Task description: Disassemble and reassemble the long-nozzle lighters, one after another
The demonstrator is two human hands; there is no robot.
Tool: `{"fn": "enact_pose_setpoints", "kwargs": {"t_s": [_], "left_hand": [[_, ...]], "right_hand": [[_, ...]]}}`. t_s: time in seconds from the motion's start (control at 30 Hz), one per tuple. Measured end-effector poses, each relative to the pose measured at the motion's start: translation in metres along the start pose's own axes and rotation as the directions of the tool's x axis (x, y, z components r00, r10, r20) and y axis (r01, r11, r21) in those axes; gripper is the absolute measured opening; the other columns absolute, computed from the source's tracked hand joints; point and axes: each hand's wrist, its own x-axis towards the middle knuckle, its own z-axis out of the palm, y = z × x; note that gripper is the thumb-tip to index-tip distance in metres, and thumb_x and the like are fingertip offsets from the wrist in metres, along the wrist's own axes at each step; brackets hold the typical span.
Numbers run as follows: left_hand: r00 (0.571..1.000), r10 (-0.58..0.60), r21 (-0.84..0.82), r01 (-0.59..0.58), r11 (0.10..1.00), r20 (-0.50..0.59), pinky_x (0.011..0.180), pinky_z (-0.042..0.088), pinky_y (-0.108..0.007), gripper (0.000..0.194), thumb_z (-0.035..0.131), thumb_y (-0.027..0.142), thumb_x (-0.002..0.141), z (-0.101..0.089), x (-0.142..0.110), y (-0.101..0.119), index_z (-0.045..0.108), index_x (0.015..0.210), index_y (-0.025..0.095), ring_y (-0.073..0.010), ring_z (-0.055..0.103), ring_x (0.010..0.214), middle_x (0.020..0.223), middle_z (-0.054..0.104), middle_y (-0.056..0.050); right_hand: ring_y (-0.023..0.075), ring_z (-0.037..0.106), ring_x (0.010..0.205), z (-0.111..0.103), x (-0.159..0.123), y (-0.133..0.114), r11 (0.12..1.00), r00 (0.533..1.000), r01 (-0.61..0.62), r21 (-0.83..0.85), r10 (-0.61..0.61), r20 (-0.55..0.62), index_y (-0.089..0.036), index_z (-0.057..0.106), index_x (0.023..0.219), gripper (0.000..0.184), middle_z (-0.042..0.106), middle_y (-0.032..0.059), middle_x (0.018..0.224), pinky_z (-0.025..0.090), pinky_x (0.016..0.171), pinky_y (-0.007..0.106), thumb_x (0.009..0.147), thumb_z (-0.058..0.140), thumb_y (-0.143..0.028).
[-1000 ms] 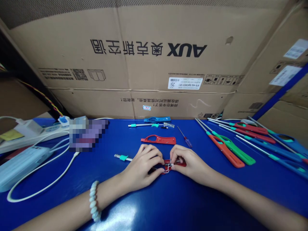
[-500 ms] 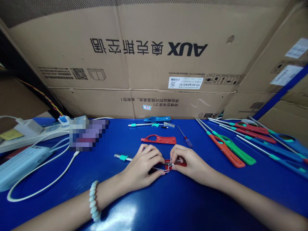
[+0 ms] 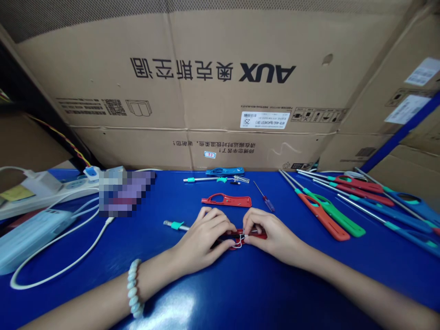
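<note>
In the head view, my left hand (image 3: 209, 238) bends over an opened red lighter casing (image 3: 262, 233), its thumb beside a loop of thin white wire (image 3: 238, 245). The fingers are closed round the casing's left part, which they mostly hide. Thumb and fingertips of my right hand (image 3: 270, 233) pinch the white wire above the casing's right part. What lies under the fingertips is too small to make out. A metal lighter tube (image 3: 184, 228) with a teal piece (image 3: 176, 225) sticks out left of my left hand. Beyond both hands lies a separate red casing half (image 3: 233, 200).
Farther back are a blue casing half (image 3: 225, 171), a second metal tube (image 3: 201, 179) and a screwdriver (image 3: 268, 202). Several lighters, including an orange one (image 3: 328, 220) and a green one (image 3: 343, 220), lie right. Cables, a power strip (image 3: 77, 185) and a power bank (image 3: 36, 236) lie left. Cardboard (image 3: 206, 105) stands behind.
My left thumb and fingertips have shifted slightly over the casing, and the white wire now loops differently between the hands. My right hand keeps its pinch in nearly the same place.
</note>
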Motion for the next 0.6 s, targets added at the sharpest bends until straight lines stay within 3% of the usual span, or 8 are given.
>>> {"fn": "enact_pose_setpoints", "kwargs": {"t_s": [0.27, 0.6], "left_hand": [[0.999, -0.035, 0.006, 0.035, 0.999, -0.04, 0.086, 0.032, -0.036, 0.03, 0.06, 0.042, 0.089, -0.0001, -0.0019, 0.0006, 0.055, 0.107, 0.019, -0.022, 0.05, 0.095, 0.098, 0.063, -0.004], [0.998, -0.003, 0.06, 0.006, 0.998, -0.062, 0.09, 0.033, -0.036, 0.017, 0.055, 0.025, 0.091, 0.0013, -0.0022, -0.0014, 0.056, 0.107, 0.02, -0.0215, 0.05, 0.101, 0.107, 0.06, -0.005]], "right_hand": [[0.0134, 0.051, 0.072, -0.0021, 0.0016, -0.0039, 0.999, 0.999, -0.032, 0.018, 0.032, 0.02, -0.018, 0.056, 0.071, 0.014, 0.057, 0.0012, 0.084, 0.04, 0.064, 0.025, 0.081, 0.061, -0.009], [0.0165, 0.054, 0.083, -0.0028, 0.0009, -0.0033, 1.0, 0.999, 0.004, -0.019, -0.004, 0.039, -0.019, 0.056, 0.07, 0.018, 0.058, 0.0021, 0.086, 0.042, 0.07, 0.027, 0.088, 0.055, -0.015]]}}
